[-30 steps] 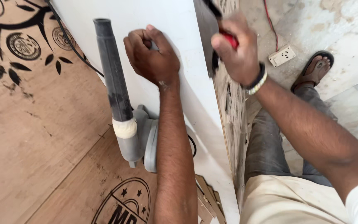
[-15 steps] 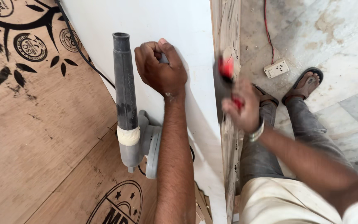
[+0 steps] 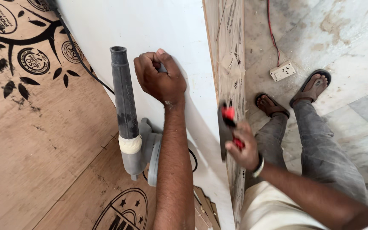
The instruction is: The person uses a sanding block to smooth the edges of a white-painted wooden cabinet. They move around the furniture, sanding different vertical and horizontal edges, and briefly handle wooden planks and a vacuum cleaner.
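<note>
Left hand (image 3: 160,79): your fist is closed, pressed on the white board (image 3: 150,30).
Right hand (image 3: 245,149): clenched on a red-handled tool (image 3: 228,123), its blade at the board edge (image 3: 225,64).
Axis: the edge runs straight away from you; your right hand is nearer.
Blower (image 3: 130,127): just left of your left arm.

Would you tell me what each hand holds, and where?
Right hand grips a red-handled tool by its handle; left hand is fisted on the white panel.

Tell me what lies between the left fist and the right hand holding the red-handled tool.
In the head view, a bare strip of the white panel and its plywood edge separate the left hand from the right hand gripping the red-handled tool.
</note>
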